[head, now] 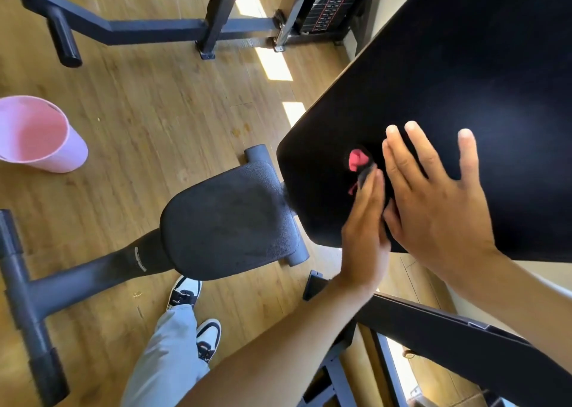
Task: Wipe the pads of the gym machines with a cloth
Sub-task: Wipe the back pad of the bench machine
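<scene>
Both hands lie flat, fingers straight, on the black back pad (pixel 464 66): left hand (pixel 366 230) touching something pink (pixel 357 159), right hand (pixel 433 202) beside it. No writing is readable.

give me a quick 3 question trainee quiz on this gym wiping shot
1. True or false: both hands are on the large black back pad.
2. Which hand has the pink and dark cloth at its fingers? A left hand B right hand
3. What pink container stands on the wood floor at the left?

Key: 1 true; 2 A; 3 the pink bucket.
</scene>
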